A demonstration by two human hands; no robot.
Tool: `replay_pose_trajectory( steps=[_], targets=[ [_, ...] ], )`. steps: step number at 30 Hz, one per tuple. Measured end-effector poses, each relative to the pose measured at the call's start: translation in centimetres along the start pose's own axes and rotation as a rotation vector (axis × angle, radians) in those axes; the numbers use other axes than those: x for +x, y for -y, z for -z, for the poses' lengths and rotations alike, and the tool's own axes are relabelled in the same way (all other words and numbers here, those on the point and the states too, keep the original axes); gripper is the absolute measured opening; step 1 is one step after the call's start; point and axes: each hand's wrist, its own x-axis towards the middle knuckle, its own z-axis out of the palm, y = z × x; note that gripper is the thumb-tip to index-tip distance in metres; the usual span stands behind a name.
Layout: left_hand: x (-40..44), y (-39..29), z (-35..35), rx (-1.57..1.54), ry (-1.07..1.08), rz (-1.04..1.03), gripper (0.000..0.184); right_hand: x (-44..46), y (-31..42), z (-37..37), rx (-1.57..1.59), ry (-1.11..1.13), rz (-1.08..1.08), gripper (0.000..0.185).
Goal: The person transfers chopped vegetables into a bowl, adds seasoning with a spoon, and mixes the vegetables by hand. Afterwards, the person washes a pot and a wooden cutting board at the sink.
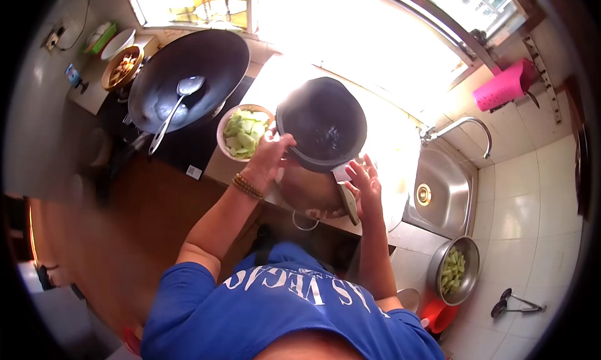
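A dark, deep round basin (322, 122) is tilted over the counter, with a shiny patch low inside it. My left hand (269, 157), a beaded bracelet at its wrist, grips the basin's left rim with the thumb on top. Close to the basin's lower right edge is my right hand (367, 188), fingers spread and holding nothing that I can see. Partly hidden beneath the basin lies a round wooden chopping board (310, 191). A flat, greenish-grey edge (349, 203) stands by my right hand; its kind is unclear. Left of the basin sits a bowl of sliced green vegetable (246, 133).
A large black wok (216, 53) with a metal ladle (168, 119) stands on the dark stove at left. The steel sink (446, 185) and faucet (469, 122) are at right. A metal bowl of green pieces (471, 250) sits below the sink. A pink holder (504, 88) hangs on the wall.
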Motion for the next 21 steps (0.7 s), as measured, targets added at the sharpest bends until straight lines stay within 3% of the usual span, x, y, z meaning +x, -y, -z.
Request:
replay_pose_trajectory(
  steps=[1, 6, 11, 15, 21],
  targets=[
    [1.2, -0.1, 0.2, 0.008, -0.024, -0.017, 0.029, -0.3, -0.6, 0.7, 0.007, -0.016, 0.008, 0.057],
    [7.8, -0.4, 1.6, 0.014, -0.030, 0.011, 0.011, -3.1, -4.6, 5.7, -0.999, -0.223, 0.442, 0.042],
    [12.1, -1.0, 0.6, -0.101, -0.066, -0.002, 0.008, -5.3, -6.7, 6.6, -1.040, -0.191, 0.341, 0.041],
    [15.5, -1.3, 0.9, -0.146, -0.062, -0.022, 0.008, -5.7, -7.6, 6.1, -1.007, -0.153, 0.385, 0.042],
    [18.7, -1.1, 1.7, -0.232, -0.093, 0.012, 0.020, -5.9, -7.3, 6.2, -0.867, -0.260, 0.398, 0.030]
  ],
)
